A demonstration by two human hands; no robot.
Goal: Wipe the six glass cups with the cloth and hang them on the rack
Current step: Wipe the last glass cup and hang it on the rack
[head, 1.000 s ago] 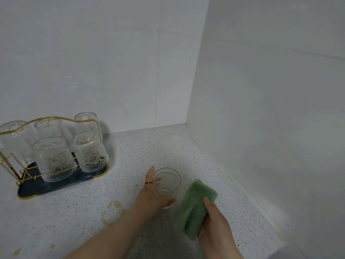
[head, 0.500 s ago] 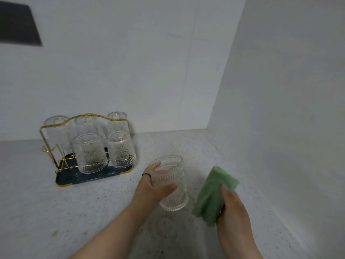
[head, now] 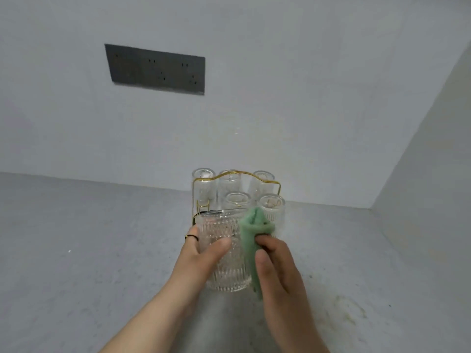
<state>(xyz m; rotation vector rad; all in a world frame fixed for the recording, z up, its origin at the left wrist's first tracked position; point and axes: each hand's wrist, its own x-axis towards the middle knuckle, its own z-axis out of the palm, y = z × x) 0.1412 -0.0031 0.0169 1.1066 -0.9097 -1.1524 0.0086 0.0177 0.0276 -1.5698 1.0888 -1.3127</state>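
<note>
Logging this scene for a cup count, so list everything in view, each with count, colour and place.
Ribbed clear glass cup: one, clear, held upright in front of the rack.
Upside-down clear glass cups: five, clear, on the rack, three behind, two in front.
Gold wire rack: one, gold, on the countertop near the back wall.
Green cloth: one, green, against the held cup's right side.
Dark grey socket panel: one, dark grey, back wall, upper left.
Grey speckled countertop: one, grey, lower view.
Black ring: one, black, on a left-hand finger.
Left hand: grips the held cup.
Right hand: grips the cloth.
</note>
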